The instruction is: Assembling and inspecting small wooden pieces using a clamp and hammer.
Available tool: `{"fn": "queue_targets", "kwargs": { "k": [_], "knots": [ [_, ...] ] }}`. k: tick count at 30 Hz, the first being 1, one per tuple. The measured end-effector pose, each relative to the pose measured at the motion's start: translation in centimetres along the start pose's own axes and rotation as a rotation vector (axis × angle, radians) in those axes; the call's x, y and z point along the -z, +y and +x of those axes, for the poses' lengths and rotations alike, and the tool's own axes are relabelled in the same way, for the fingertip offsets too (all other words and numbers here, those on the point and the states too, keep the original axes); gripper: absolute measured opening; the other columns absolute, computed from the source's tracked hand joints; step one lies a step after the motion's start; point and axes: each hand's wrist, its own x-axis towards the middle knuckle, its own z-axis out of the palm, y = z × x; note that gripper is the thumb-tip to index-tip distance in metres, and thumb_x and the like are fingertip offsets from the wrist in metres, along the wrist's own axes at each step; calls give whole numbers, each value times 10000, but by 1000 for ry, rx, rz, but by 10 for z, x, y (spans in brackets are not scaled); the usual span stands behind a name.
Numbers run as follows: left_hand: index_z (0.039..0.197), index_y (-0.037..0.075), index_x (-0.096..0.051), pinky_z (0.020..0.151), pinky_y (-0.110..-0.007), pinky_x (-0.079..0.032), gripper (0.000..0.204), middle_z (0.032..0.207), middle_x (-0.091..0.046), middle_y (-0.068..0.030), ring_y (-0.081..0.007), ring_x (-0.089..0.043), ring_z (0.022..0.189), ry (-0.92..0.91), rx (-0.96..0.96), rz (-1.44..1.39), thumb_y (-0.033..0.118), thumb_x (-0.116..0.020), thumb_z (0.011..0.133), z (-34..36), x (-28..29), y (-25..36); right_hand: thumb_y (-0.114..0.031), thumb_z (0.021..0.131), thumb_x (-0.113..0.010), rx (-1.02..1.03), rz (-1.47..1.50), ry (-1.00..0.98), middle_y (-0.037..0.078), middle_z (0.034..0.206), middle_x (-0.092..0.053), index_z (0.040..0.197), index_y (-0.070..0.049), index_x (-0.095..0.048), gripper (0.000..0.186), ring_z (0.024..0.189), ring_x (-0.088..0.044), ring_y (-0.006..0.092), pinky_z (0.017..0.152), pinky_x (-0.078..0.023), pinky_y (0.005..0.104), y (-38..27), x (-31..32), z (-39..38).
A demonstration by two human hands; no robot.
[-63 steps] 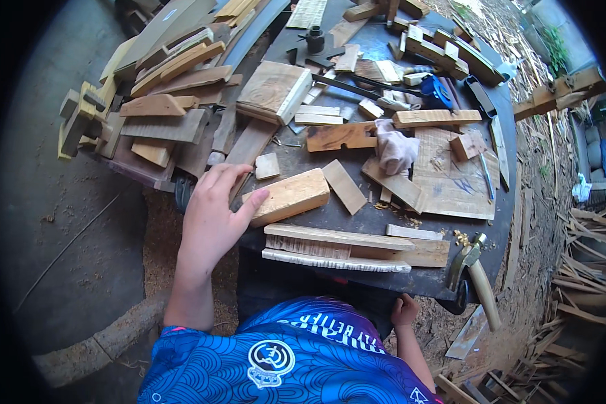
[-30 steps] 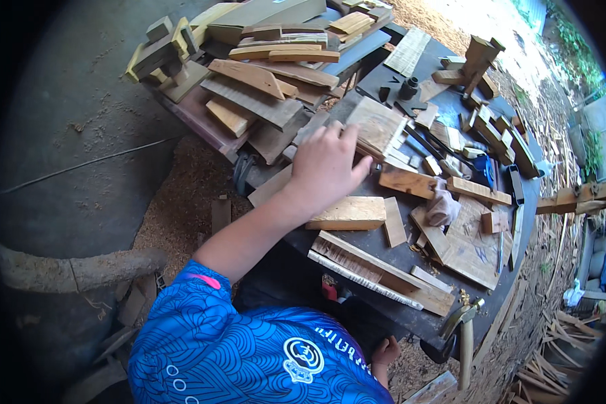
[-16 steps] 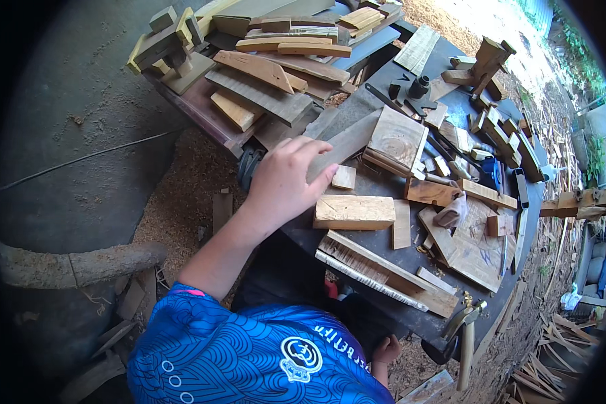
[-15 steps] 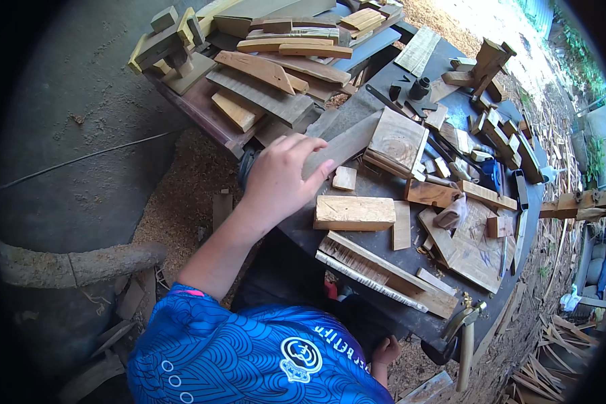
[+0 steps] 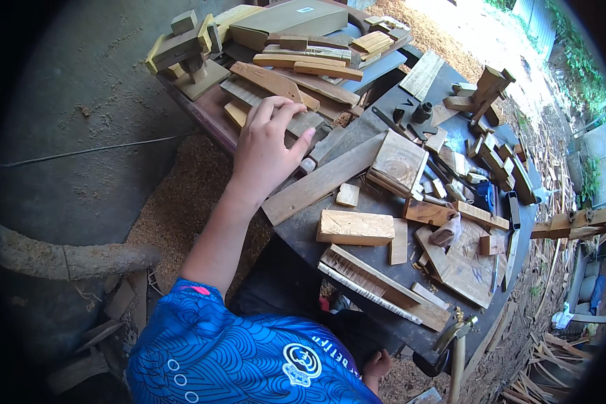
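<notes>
My left hand (image 5: pixel 269 145) is over the wood stack on the left of the bench, fingers bent and spread apart, fingertips at a grey board (image 5: pixel 242 91) below an orange-brown offcut (image 5: pixel 262 77); whether they touch is unclear. A long plank (image 5: pixel 310 188) lies diagonally to its right, near a square block (image 5: pixel 397 161), a small pale piece (image 5: pixel 347 195) and a long pale block (image 5: pixel 353 227). My right hand (image 5: pixel 377 363) hangs low beside my body with curled fingers; I cannot make out anything in it.
The dark bench (image 5: pixel 411 323) holds a channel of slats (image 5: pixel 384 286), a hammer (image 5: pixel 456 337), a cloth (image 5: pixel 444 232) and several tools and offcuts. A wooden beam (image 5: pixel 572 223) is at the right, a log (image 5: pixel 81 261) on the floor at lower left.
My left hand has moved from near the long pale block up and leftward to the wood stack. My right hand stays low by my body. The view has shifted.
</notes>
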Motion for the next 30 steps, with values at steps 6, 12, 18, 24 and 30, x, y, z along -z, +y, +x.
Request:
{"fn": "queue_targets", "kwargs": {
  "k": [6, 12, 18, 24, 30],
  "knots": [
    [1259, 80, -714, 1128, -460, -455, 436, 1406, -554, -119, -333, -547, 1286, -60, 1, 52, 225, -825, 864, -9, -10, 4, -279, 855, -496, -10, 9, -46, 260, 592, -464, 654, -26, -468, 324, 569, -499, 496, 542, -344, 546, 8, -1, -1],
    [1250, 84, -721, 1127, -462, -458, 428, 1410, -556, -112, -331, -544, 1289, -71, 27, 88, 208, -833, 855, -14, -11, -4, -257, 846, -489, -22, 1, -64, 258, 581, -439, 638, -27, -434, 315, 552, -481, 490, 537, -328, 546, 4, 1, -1],
    [1183, 66, -726, 1074, -450, -477, 335, 1306, -605, -114, -328, -567, 1242, -34, -30, 39, 180, -807, 879, -18, -1, 4, -274, 858, -497, -47, 2, -80, 250, 590, -450, 645, -28, -439, 331, 569, -504, 484, 549, -337, 536, 3, 2, -1],
    [1043, 53, -742, 789, -393, -567, 121, 919, -713, -101, -284, -708, 873, -87, -191, -282, 87, -729, 928, -69, 19, 43, -279, 869, -493, -54, 21, -97, 266, 634, -498, 687, -15, -509, 321, 620, -545, 493, 573, -358, 543, 1, 3, 0],
    [1031, 23, -766, 647, -339, -557, 116, 909, -762, -123, -228, -715, 707, -110, -210, -342, 61, -743, 924, -77, 3, 35, -319, 894, -500, -9, -25, -85, 260, 637, -520, 705, -29, -536, 349, 627, -564, 502, 576, -388, 554, 5, 2, 0]
  ]
}}
